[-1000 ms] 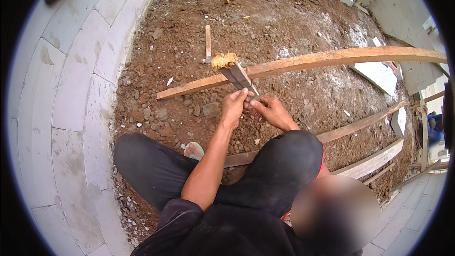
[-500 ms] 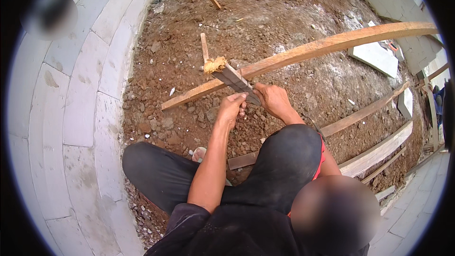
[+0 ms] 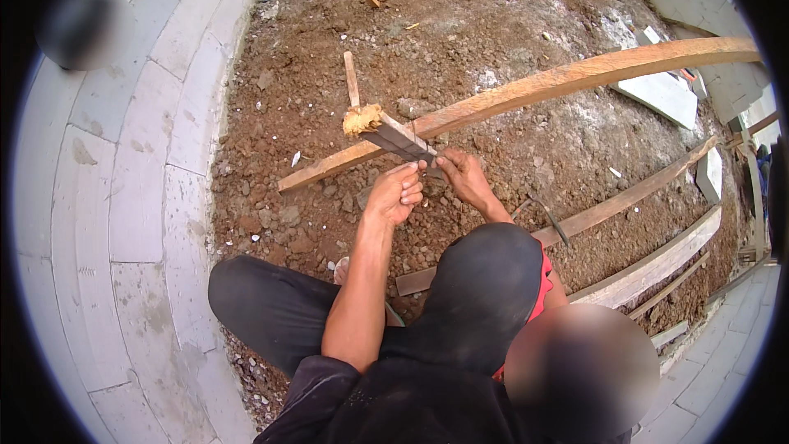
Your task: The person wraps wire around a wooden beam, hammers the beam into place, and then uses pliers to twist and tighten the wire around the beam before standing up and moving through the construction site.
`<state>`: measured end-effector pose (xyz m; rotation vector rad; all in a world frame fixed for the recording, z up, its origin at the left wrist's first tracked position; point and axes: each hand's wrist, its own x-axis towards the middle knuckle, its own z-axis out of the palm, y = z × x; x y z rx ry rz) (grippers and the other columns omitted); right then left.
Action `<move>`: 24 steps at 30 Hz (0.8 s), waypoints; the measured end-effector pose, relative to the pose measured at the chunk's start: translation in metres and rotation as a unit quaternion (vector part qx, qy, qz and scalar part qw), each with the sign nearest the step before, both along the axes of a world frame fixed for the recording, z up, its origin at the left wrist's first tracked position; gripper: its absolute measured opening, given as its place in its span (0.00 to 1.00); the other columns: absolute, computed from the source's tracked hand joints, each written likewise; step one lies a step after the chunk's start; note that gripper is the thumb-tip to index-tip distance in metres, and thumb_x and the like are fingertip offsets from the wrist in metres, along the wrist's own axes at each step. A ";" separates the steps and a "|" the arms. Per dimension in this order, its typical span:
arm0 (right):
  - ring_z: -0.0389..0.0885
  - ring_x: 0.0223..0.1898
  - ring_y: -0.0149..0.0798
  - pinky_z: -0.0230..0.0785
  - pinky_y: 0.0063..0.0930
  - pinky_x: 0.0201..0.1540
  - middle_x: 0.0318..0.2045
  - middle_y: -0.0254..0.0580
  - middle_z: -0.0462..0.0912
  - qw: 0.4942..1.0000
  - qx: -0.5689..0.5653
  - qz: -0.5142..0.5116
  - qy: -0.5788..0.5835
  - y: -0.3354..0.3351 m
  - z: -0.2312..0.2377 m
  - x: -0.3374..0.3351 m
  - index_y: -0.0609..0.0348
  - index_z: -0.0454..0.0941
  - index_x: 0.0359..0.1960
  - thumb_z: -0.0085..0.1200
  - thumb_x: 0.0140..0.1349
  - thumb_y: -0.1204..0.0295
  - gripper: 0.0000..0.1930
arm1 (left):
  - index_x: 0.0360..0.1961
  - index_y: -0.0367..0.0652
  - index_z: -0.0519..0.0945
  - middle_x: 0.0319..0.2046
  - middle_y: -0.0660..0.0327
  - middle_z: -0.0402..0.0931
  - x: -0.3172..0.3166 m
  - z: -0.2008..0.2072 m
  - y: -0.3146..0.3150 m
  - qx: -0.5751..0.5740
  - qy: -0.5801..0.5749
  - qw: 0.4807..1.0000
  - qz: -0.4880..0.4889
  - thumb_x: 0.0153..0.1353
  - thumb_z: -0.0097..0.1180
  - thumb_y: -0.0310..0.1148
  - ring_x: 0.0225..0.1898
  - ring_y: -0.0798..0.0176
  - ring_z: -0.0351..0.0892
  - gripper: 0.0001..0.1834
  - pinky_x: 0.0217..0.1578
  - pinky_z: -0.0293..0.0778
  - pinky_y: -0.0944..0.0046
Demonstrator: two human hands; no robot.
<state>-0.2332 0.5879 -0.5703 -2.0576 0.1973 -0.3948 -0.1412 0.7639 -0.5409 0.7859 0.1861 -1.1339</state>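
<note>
A short dark board (image 3: 398, 141) lies across a long wooden beam (image 3: 493, 104). Its far end is frayed, with bright yellowish fibres (image 3: 362, 119). At the near end of this board, my left hand (image 3: 396, 194) is closed, fingers curled and thumb against the index finger. Close beside it, my right hand (image 3: 467, 174) pinches at the same end. A thin dark line runs along the board toward my fingertips. Whatever the fingertips grip is too small to make out.
A thin stick (image 3: 352, 80) stands beyond the frayed end. Right of my knee lies a thin dark metal tool (image 3: 549, 220) by a plank (image 3: 608, 207). A pale plank (image 3: 649, 261) and a white block (image 3: 664, 99) are further right. A block wall (image 3: 136, 197) rises on the left.
My left hand has turned and its fingers have curled in more. My right hand has shifted slightly left, closer to the board's end. More of the dark tool shows beside my knee.
</note>
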 end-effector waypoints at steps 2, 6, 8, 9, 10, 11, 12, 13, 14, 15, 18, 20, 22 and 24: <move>0.80 0.42 0.62 0.71 0.50 0.44 0.40 0.57 0.83 0.998 0.026 -0.042 -0.032 0.002 -0.010 0.005 0.57 0.81 0.44 0.48 0.65 0.68 0.12 | 0.48 0.31 0.73 0.15 0.72 0.55 0.001 0.001 -0.002 0.015 -0.008 1.000 0.002 0.70 0.52 0.28 0.15 0.77 0.52 0.11 0.15 0.51 0.75; 0.79 0.43 0.63 0.71 0.49 0.45 0.42 0.57 0.82 0.995 -0.085 -0.051 0.028 -0.006 0.021 0.010 0.59 0.81 0.45 0.47 0.65 0.68 0.13 | 0.47 0.30 0.74 0.15 0.72 0.56 0.013 -0.001 -0.001 0.037 -0.037 0.999 -0.003 0.71 0.50 0.28 0.15 0.77 0.52 0.10 0.15 0.50 0.75; 0.79 0.43 0.63 0.71 0.49 0.45 0.42 0.57 0.83 0.996 -0.073 -0.049 0.031 -0.009 0.021 0.017 0.59 0.81 0.45 0.48 0.65 0.68 0.13 | 0.46 0.30 0.74 0.15 0.72 0.56 0.019 -0.003 0.004 0.033 -0.030 0.999 0.001 0.71 0.50 0.28 0.15 0.77 0.52 0.10 0.15 0.50 0.75; 0.79 0.43 0.63 0.71 0.49 0.45 0.42 0.57 0.83 0.996 -0.072 -0.048 0.032 -0.009 0.019 0.019 0.59 0.81 0.45 0.48 0.65 0.68 0.13 | 0.46 0.30 0.74 0.15 0.72 0.56 0.021 -0.005 0.005 0.027 -0.025 0.999 0.003 0.71 0.50 0.28 0.15 0.77 0.52 0.10 0.15 0.50 0.75; 0.80 0.43 0.63 0.71 0.49 0.44 0.41 0.57 0.83 0.997 -0.059 -0.058 0.004 -0.008 0.015 0.019 0.59 0.81 0.46 0.48 0.65 0.68 0.13 | 0.46 0.29 0.74 0.15 0.72 0.56 0.024 -0.007 0.005 0.017 -0.023 1.000 -0.004 0.70 0.51 0.28 0.15 0.77 0.51 0.11 0.15 0.50 0.75; 0.80 0.42 0.63 0.71 0.49 0.44 0.40 0.57 0.83 0.996 -0.046 -0.068 -0.022 -0.008 0.009 0.017 0.59 0.81 0.46 0.48 0.65 0.68 0.13 | 0.46 0.29 0.74 0.15 0.72 0.56 0.024 -0.009 0.001 0.018 -0.020 1.000 -0.006 0.70 0.51 0.28 0.15 0.77 0.51 0.11 0.15 0.50 0.75; 0.80 0.42 0.63 0.71 0.49 0.44 0.40 0.57 0.83 0.996 -0.045 -0.069 -0.021 -0.006 -0.003 0.017 0.59 0.81 0.46 0.48 0.65 0.68 0.13 | 0.46 0.29 0.74 0.15 0.72 0.56 0.024 -0.009 -0.003 0.014 -0.017 1.000 -0.011 0.70 0.51 0.28 0.15 0.77 0.51 0.11 0.15 0.49 0.75; 0.80 0.41 0.63 0.71 0.49 0.43 0.38 0.58 0.83 0.996 -0.003 -0.088 -0.014 -0.004 -0.020 0.016 0.59 0.81 0.45 0.48 0.65 0.68 0.13 | 0.46 0.29 0.74 0.16 0.72 0.56 0.024 -0.009 -0.006 0.011 -0.015 1.000 -0.017 0.70 0.52 0.28 0.15 0.77 0.51 0.11 0.15 0.49 0.75; 0.80 0.40 0.62 0.71 0.48 0.42 0.37 0.58 0.83 0.994 0.039 -0.105 -0.009 0.001 -0.019 0.018 0.60 0.80 0.44 0.48 0.65 0.69 0.12 | 0.46 0.29 0.74 0.16 0.72 0.56 0.024 -0.007 -0.008 0.013 -0.016 1.000 -0.014 0.70 0.52 0.28 0.15 0.77 0.51 0.11 0.15 0.49 0.75; 0.80 0.40 0.62 0.71 0.48 0.42 0.37 0.58 0.83 0.994 0.041 -0.102 -0.010 0.004 -0.018 0.018 0.60 0.80 0.44 0.48 0.65 0.69 0.12 | 0.46 0.29 0.74 0.15 0.73 0.56 0.024 -0.004 -0.010 0.029 -0.031 0.999 -0.008 0.70 0.52 0.28 0.15 0.78 0.51 0.11 0.14 0.49 0.75; 0.80 0.33 0.63 0.72 0.50 0.36 0.30 0.56 0.82 0.995 0.015 -0.087 0.037 0.018 -0.020 0.019 0.57 0.79 0.42 0.50 0.63 0.70 0.09 | 0.44 0.29 0.75 0.15 0.73 0.56 0.022 0.002 -0.018 0.073 -0.071 0.995 0.005 0.69 0.52 0.28 0.14 0.78 0.52 0.10 0.14 0.48 0.75; 0.80 0.32 0.63 0.72 0.51 0.35 0.29 0.56 0.82 0.994 -0.041 -0.096 0.034 0.025 -0.034 0.018 0.56 0.78 0.43 0.50 0.63 0.70 0.09 | 0.44 0.29 0.75 0.15 0.73 0.56 0.018 0.006 -0.027 0.099 -0.096 0.990 0.010 0.69 0.52 0.28 0.14 0.78 0.52 0.10 0.13 0.48 0.75; 0.80 0.31 0.63 0.72 0.54 0.32 0.28 0.57 0.81 0.989 -0.109 -0.099 0.029 0.027 -0.052 0.023 0.52 0.77 0.45 0.52 0.61 0.71 0.11 | 0.42 0.31 0.78 0.16 0.73 0.61 0.010 0.014 -0.037 0.141 -0.144 0.979 0.039 0.70 0.49 0.29 0.14 0.79 0.55 0.11 0.13 0.50 0.75; 0.80 0.33 0.64 0.72 0.55 0.33 0.29 0.58 0.82 0.991 -0.074 -0.088 0.073 0.037 -0.034 0.024 0.53 0.77 0.44 0.52 0.61 0.71 0.10 | 0.40 0.30 0.78 0.16 0.73 0.61 0.002 0.021 -0.045 0.178 -0.188 0.965 0.038 0.69 0.49 0.29 0.14 0.80 0.54 0.11 0.13 0.49 0.74</move>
